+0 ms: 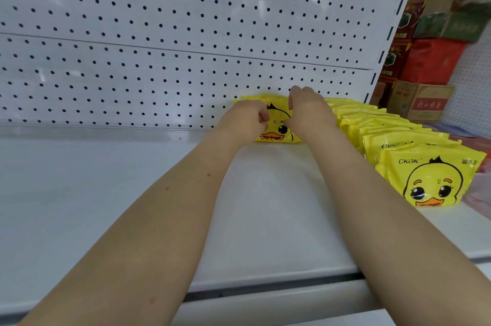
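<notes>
duck packet (pixel 277 126) on shelf (pixel 106 193) against pegboard (pixel 159 33), packet row (pixel 398 134) to its right

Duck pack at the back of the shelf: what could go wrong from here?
1. The pack stands on edge at the pegboard, held by the left hand and right hand; released, it may tip forward.
2. The row of packs lies close beside the right hand; pulling back might knock them over.

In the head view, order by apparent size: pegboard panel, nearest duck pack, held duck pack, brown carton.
1. pegboard panel.
2. nearest duck pack, enlarged by nearness.
3. held duck pack and brown carton: look alike, unranked.
</notes>
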The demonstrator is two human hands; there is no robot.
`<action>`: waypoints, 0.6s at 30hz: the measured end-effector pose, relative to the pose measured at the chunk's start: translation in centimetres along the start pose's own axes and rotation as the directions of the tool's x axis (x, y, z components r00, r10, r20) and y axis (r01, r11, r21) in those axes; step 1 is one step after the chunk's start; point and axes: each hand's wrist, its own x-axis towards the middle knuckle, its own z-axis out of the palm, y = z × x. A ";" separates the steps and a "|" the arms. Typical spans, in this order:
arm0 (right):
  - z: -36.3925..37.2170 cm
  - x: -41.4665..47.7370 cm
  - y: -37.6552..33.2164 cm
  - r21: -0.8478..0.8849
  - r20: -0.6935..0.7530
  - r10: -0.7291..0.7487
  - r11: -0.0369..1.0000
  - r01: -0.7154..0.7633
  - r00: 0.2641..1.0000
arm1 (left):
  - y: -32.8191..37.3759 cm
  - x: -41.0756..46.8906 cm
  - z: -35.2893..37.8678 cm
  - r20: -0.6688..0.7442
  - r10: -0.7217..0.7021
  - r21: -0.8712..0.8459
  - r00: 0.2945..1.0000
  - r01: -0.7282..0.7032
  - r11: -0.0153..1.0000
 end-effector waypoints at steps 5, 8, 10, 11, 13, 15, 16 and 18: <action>1.9 -0.4 0.4 0.033 0.133 -0.058 0.998 0.054 0.989 | -0.5 0.1 0.6 0.116 0.006 0.178 0.993 -0.027 0.984; 2.4 -0.5 0.6 0.033 0.072 -0.080 0.996 0.077 0.994 | -0.7 0.2 0.9 0.149 0.051 0.247 0.988 -0.087 0.965; 2.6 -0.6 0.7 0.013 0.037 -0.098 0.995 0.097 0.995 | -0.8 0.1 1.1 0.146 0.070 0.277 0.987 -0.109 0.955; 2.7 -0.7 0.7 0.001 0.027 -0.104 0.995 0.104 0.994 | -0.8 0.1 1.1 0.133 0.078 0.286 0.988 -0.114 0.951; 2.7 -0.8 0.8 -0.011 0.015 -0.109 0.994 0.109 0.994 | -0.8 0.0 0.9 0.084 0.092 0.319 0.992 -0.114 0.941; 2.6 -0.8 0.8 -0.015 0.018 -0.107 0.994 0.107 0.994 | -0.9 -0.3 0.6 0.021 0.121 0.410 0.992 -0.119 0.904; 2.6 -0.8 0.8 -0.014 0.024 -0.103 0.994 0.104 0.994 | -1.0 -0.4 0.5 -0.003 0.147 0.474 0.989 -0.128 0.871; 2.5 -0.6 0.7 -0.011 0.042 -0.091 0.996 0.091 0.995 | -1.3 -0.6 0.4 -0.036 0.203 0.591 0.979 -0.143 0.794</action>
